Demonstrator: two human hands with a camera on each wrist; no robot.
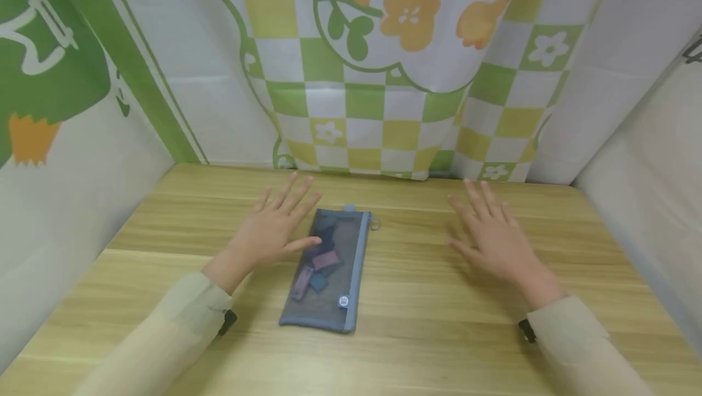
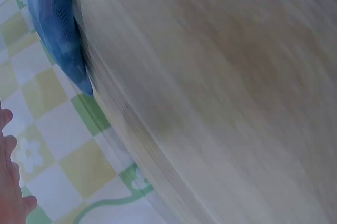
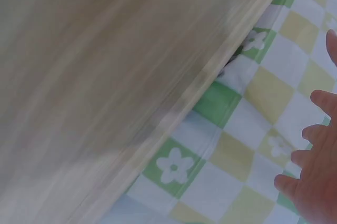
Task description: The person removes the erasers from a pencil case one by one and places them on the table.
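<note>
Zero grip: left hand (image 1: pixel 269 231) and right hand (image 1: pixel 496 237), fingers spread | mesh pouch (image 1: pixel 344 271) flat on table (image 1: pixel 428 335), left thumb overlapping its edge, contact unclear; right well apart | judgement: likely limp, steady one end before tugging ring (image 1: pixel 375 224)

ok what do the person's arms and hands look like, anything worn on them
The left sleeve and right sleeve are plain, pale cream and reach the wrists. A small black piece shows by the left cuff, another by the right cuff. The left hand and right hand are bare: no gloves or rings visible.
</note>
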